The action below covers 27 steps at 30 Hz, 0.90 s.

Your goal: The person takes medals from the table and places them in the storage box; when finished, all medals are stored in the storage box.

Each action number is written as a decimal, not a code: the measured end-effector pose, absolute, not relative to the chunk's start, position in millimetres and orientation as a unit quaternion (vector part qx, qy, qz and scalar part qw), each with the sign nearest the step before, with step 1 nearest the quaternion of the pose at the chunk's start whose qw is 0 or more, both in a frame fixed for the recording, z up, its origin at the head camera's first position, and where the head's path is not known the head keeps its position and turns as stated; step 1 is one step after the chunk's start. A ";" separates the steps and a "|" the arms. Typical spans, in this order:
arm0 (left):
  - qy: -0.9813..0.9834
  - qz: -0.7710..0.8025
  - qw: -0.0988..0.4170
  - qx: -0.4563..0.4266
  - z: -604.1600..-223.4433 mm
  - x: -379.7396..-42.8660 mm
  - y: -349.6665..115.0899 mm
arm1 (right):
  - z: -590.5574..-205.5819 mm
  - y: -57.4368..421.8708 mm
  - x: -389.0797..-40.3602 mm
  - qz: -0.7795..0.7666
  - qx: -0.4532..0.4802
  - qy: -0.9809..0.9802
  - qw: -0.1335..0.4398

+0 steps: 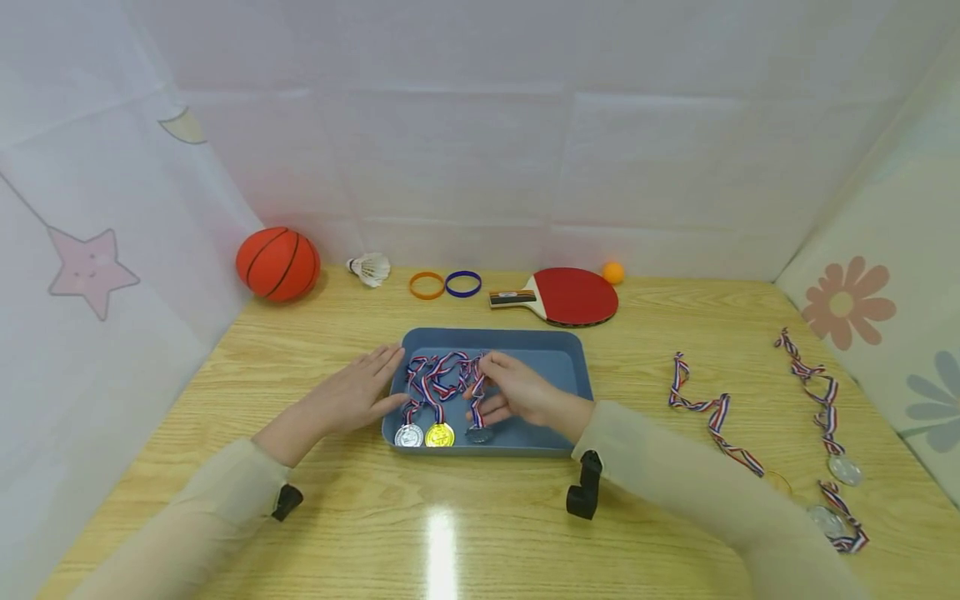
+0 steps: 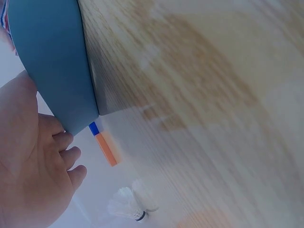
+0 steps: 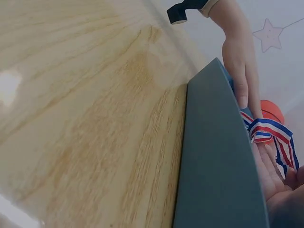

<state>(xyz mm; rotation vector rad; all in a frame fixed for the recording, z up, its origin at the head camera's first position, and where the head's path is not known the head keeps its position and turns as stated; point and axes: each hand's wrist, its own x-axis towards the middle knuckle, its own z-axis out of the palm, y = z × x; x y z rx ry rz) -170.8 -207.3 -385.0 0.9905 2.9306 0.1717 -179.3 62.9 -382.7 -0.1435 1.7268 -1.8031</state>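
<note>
A blue tray [image 1: 551,367] stands on the table with medals on striped ribbons inside. A silver medal [image 1: 408,436] and a gold medal [image 1: 440,436] lie side by side at its front left. My right hand [image 1: 521,392] is inside the tray, pinching the red, white and blue ribbon [image 3: 270,128] of a darker-looking medal [image 1: 478,435], which sits right of the gold one. My left hand [image 1: 356,392] rests against the tray's left rim, its fingers fairly straight; the left wrist view shows that hand [image 2: 33,156] beside the tray wall [image 2: 54,57].
Behind the tray are a small basketball [image 1: 278,264], a shuttlecock [image 1: 371,269], an orange wristband [image 1: 427,286], a blue wristband [image 1: 463,284], a red paddle [image 1: 576,297] and an orange ball [image 1: 612,272]. Ribboned medals [image 1: 845,470] lie at the right, some partly behind my right sleeve [image 1: 675,467].
</note>
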 end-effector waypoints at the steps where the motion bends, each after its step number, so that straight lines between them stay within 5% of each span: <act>1: 0.946 0.055 0.022 0.320 -385.3 -171.0 -207.2 | -384.1 61.9 -180.1 -0.683 -0.050 0.658 0.313; 12: 0.945 0.052 0.022 0.321 -384.6 -171.0 -206.6 | -394.6 62.8 -187.9 -0.616 -0.062 0.736 0.274; 27: 0.947 0.044 0.032 0.316 -386.4 -172.0 -207.7 | -393.9 67.7 -182.6 -0.593 -0.121 0.731 0.315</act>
